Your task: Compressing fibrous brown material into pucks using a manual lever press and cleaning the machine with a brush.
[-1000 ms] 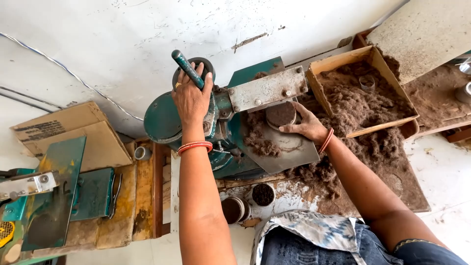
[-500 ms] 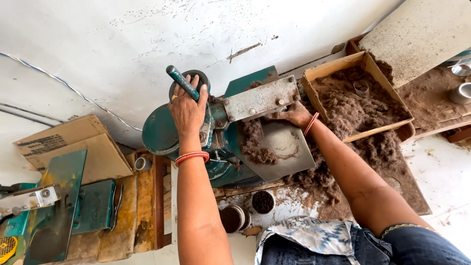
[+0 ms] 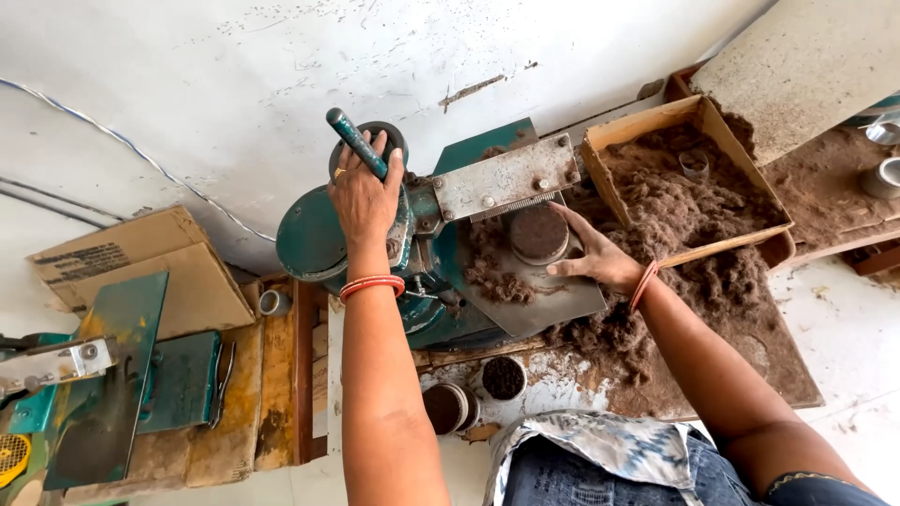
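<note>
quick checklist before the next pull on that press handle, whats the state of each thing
1. Left hand gripping the green handle: ok, fingers wrapped around it.
2. Round brown puck seated under the metal head plate: ok, as far as the view shows.
3. Right hand out of the pressing zone: not ok, its fingertips touch the puck.
4. Steel tray free of loose fibre: not ok, a clump lies on it.
5. Cardboard box stocked with brown fibre: ok, well filled.
6. Handle position, raised or lowered: cannot tell.
</note>
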